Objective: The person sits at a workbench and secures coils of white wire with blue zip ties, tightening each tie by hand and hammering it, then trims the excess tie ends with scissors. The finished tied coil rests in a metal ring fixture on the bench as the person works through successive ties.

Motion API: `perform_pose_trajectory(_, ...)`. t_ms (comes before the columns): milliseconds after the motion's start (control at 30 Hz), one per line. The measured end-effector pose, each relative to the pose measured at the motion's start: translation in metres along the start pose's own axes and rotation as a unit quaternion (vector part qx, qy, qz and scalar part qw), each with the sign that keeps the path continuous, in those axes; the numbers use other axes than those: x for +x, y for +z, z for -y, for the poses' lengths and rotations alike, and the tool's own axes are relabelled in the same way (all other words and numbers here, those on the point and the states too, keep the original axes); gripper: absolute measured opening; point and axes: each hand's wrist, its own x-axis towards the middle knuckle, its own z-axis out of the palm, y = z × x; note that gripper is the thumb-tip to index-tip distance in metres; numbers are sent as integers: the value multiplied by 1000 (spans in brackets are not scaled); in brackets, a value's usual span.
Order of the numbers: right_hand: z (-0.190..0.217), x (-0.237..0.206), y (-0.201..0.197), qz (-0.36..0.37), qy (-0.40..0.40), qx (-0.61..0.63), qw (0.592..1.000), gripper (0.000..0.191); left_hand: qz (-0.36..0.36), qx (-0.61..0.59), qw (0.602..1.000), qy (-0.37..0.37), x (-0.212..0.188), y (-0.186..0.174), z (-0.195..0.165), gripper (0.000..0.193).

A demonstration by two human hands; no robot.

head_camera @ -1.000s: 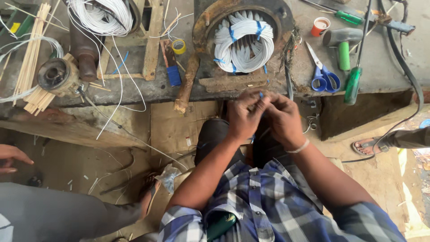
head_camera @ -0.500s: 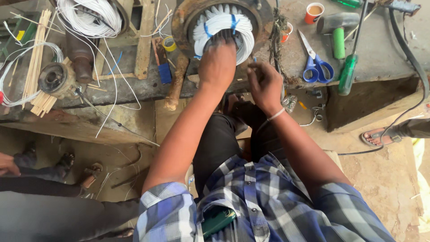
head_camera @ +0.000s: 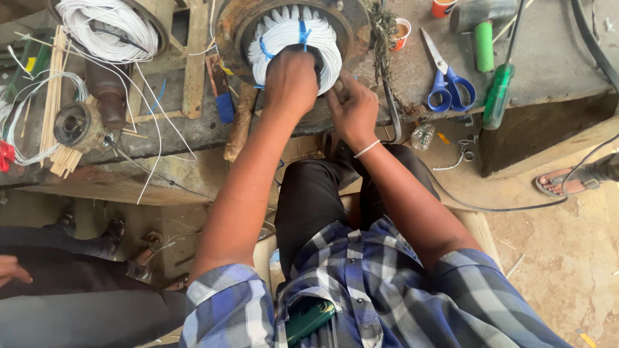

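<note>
The person wears a blue-and-white plaid short-sleeved shirt (head_camera: 361, 290), black trousers (head_camera: 316, 200) and a thin white wristband (head_camera: 366, 149).

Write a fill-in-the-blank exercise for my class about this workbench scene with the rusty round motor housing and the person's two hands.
1. The left hand rests on the bundled ____ coil windings inside the rusty round motor housing.
2. The scissors lying on the grey bench have ____ handles.
3. The right hand wears a thin white band on its ____.
4. The screwdriver beside the scissors has a ____ handle.

Missing words: white; blue; wrist; green
</note>
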Motion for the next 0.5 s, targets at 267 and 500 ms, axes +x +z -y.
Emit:
perform_pose_trajectory(267, -2, -1, 14, -33, 69, -61, 995, 21, -72, -34, 996, 44, -5, 29, 13, 10)
perform_pose_trajectory(500, 5, -8, 5, -31, 12, -83, 996, 14, -28, -47, 998, 19, -15, -10, -11, 15)
